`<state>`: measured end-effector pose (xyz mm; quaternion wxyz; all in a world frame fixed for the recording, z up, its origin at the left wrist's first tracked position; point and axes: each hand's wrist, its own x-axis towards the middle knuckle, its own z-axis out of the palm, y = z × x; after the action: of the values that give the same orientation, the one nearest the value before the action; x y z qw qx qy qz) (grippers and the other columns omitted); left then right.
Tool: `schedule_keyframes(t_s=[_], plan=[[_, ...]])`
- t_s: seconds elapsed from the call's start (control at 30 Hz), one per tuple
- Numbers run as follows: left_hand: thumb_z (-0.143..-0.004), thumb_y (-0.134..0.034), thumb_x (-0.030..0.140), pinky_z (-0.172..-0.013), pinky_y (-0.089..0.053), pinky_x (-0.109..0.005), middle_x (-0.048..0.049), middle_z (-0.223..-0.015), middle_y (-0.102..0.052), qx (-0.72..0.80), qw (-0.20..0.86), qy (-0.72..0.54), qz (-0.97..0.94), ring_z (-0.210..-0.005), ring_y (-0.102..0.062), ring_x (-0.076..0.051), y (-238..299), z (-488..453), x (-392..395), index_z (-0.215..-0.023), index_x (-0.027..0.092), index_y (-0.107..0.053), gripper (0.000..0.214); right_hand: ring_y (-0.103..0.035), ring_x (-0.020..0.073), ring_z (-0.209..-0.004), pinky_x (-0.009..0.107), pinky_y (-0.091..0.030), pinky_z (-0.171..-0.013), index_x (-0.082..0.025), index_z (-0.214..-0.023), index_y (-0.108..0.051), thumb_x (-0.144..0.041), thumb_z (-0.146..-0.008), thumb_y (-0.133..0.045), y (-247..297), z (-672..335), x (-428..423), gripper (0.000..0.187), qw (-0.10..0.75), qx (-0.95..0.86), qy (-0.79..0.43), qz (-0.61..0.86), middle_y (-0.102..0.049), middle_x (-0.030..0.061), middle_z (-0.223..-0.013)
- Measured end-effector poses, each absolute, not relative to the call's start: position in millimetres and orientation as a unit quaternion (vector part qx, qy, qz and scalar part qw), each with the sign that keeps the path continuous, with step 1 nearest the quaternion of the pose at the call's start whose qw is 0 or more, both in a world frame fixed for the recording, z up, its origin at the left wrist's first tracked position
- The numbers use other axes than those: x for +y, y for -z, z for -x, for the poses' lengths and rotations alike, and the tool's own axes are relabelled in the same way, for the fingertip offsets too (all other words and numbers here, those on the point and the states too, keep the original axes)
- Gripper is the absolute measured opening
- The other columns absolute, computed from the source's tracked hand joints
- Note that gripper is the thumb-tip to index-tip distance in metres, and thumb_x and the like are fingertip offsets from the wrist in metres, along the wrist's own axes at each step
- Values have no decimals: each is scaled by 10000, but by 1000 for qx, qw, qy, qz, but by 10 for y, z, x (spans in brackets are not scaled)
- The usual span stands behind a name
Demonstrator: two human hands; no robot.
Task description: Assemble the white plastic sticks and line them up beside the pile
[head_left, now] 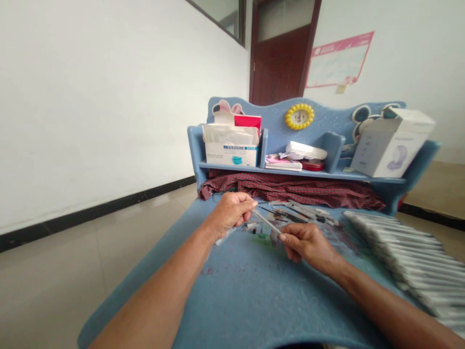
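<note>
Tubes (417,261) are lying massed at the right of the worktop (254,300); whether they are finished or waiting, I cannot tell. Farther in, the right hand (307,242) is pinching the near end of a slim clear rod (267,221), and the left hand (232,209) is pinching its far end, so one piece is seemingly being worked on, just above the worktop. Beyond the hands, loose thin parts (319,212) are lying scattered, probably awaiting use. Checked cloth (290,188) is resting behind them, below the shelf (308,173).
</note>
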<state>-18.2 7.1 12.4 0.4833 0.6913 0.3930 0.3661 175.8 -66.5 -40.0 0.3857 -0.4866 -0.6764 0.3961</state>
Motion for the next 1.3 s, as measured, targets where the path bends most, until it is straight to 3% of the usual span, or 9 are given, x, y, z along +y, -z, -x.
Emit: schedule_keyframes(t_s=[0.63,0.77,0.87,1.0,1.17,1.3], plan=[[-747,-505,362,-311,-220,-147,44,-452,-517,405,416,-306,-755,-283,-374,-40,-147,135,16,-608,148,-503,255,-448,90,-493,207,-340,-498,-171,-643,-523,-298,-837,-441,462,-1792,-592,246,370,-736,-276,496,-491,-27,-528],[-776,-473,437,-346,-236,-165,58,-414,-479,429,370,-293,-770,-294,-359,-51,-178,126,78,-556,159,-474,354,-495,92,-569,198,-348,-555,-183,-815,-594,-268,-829,-464,384,-1795,-528,155,353,-766,-203,497,-546,-33,-611],[-794,-449,449,-379,-243,-166,74,-397,-443,435,365,-264,-780,-317,-357,-56,-207,108,141,-564,170,-479,363,-522,105,-652,205,-350,-606,-200,-870,-610,-300,-826,-481,304,-1815,-477,170,328,-785,-118,512,-590,-22,-704],[-792,-440,455,-401,-257,-171,61,-486,-532,409,399,-213,-792,-344,-396,-60,-239,75,126,-615,180,-508,334,-529,116,-675,212,-335,-603,-216,-898,-619,-324,-828,-481,147,-1832,-484,189,272,-806,-38,525,-621,-16,-758],[-754,-467,477,-385,-242,-173,55,-546,-598,404,447,-215,-769,-325,-414,-72,-220,58,110,-909,215,-532,311,-532,140,-686,230,-323,-588,-201,-816,-661,-243,-806,-514,-155,-2052,-569,153,143,-835,45,529,-635,-6,-751],[-750,-502,448,-395,-258,-163,64,-556,-603,384,441,-210,-784,-346,-422,-60,-196,67,132,-832,213,-565,256,-549,135,-739,223,-346,-636,-184,-811,-669,-194,-800,-520,-378,-2587,-834,150,77,-848,48,522,-645,15,-808]])
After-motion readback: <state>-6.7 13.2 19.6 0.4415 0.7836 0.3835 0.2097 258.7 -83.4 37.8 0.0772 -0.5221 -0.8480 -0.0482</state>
